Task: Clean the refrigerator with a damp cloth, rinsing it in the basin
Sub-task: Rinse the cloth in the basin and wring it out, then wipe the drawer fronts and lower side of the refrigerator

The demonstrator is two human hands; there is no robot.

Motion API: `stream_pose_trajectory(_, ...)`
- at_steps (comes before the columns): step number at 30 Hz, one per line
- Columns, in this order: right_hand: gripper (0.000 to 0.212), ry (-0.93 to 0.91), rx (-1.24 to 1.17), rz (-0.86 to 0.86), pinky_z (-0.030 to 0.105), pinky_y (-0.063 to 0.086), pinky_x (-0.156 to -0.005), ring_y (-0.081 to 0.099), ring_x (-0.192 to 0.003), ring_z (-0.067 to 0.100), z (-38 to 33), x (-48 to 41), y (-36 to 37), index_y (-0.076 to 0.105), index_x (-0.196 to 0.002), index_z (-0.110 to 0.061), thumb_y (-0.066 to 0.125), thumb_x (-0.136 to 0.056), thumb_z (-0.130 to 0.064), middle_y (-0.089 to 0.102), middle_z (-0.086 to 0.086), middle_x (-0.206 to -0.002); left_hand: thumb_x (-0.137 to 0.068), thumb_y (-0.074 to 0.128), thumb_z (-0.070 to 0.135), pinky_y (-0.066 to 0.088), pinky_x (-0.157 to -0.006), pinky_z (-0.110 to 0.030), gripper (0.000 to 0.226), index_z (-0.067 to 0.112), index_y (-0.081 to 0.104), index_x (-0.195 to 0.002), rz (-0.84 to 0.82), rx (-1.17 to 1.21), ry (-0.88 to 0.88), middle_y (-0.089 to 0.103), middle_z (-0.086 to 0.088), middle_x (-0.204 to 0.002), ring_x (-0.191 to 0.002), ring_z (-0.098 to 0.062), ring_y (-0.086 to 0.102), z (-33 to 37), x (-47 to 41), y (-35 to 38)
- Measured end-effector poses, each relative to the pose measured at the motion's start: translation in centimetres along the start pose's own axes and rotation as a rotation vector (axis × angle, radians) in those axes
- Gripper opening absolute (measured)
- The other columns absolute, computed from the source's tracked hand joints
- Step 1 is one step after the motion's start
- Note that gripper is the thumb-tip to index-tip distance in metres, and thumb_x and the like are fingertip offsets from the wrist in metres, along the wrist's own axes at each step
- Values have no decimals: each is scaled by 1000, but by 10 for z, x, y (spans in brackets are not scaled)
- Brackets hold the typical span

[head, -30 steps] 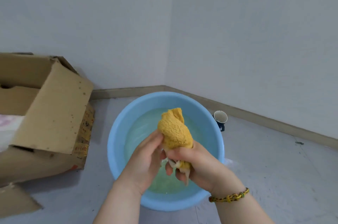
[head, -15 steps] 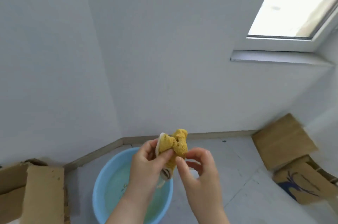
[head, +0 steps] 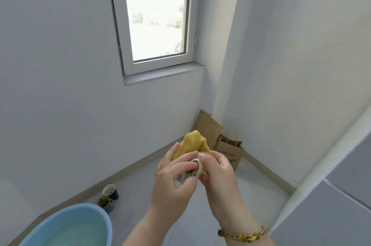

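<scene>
A bunched yellow cloth (head: 193, 142) with a white underside is held up in front of me at chest height. My left hand (head: 173, 173) grips its lower part, fingers wrapped round the white folds. My right hand (head: 217, 169) pinches the cloth from the right side; a braided band circles that wrist. The light-blue basin (head: 104, 219) with water stands on the floor at the lower left, well apart from the cloth. The grey refrigerator (head: 331, 201) fills the lower right corner, its doors closed.
A dark cup (head: 110, 191) stands on the floor by the wall beyond the basin. Brown paper bags (head: 228, 150) lean in the far corner under a window (head: 158, 13). Grey floor lies between basin and refrigerator.
My view has swung right and up, away from the basin toward the window corner and refrigerator. Both hands lifted the cloth off the basin and still hold it.
</scene>
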State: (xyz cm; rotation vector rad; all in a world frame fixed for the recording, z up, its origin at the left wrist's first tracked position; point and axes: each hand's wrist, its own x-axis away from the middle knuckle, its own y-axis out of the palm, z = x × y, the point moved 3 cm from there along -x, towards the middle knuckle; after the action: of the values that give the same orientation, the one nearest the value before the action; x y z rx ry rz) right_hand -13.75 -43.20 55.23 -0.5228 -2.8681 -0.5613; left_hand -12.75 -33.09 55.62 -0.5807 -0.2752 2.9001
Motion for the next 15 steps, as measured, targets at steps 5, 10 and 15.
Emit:
stream_pose_trajectory(5, 22, -121, 68, 121, 34, 47, -70, 57, -80, 24, -48, 21, -121, 56, -103, -1, 47, -84, 6, 61, 17, -92, -63, 54, 15, 46, -80, -18, 21, 27, 70, -57, 25, 315, -137, 72, 13, -81, -95, -1, 61, 39, 8, 95)
stream_pose_trajectory(10, 21, -179, 115, 209, 30, 51, -67, 62, -79, 23, -78, 46, -200, 60, -93, -8, 46, -85, 6, 66, 11, -85, -77, 70, 18, 42, -73, -23, 37, 29, 45, -101, -31, 85, -252, 46, 4, -111, -91, -14, 49, 69, 8, 171)
stream_pose_trajectory(15, 19, -233, 97, 361, 20, 47, -58, 60, -82, 15, -90, 61, -245, 53, -98, -22, 48, -90, -6, 61, 6, -97, -83, 62, 29, 43, -62, -18, 11, 32, 57, -73, -293, -2, -216, 63, -1, -82, -74, -13, 56, 78, 18, 220)
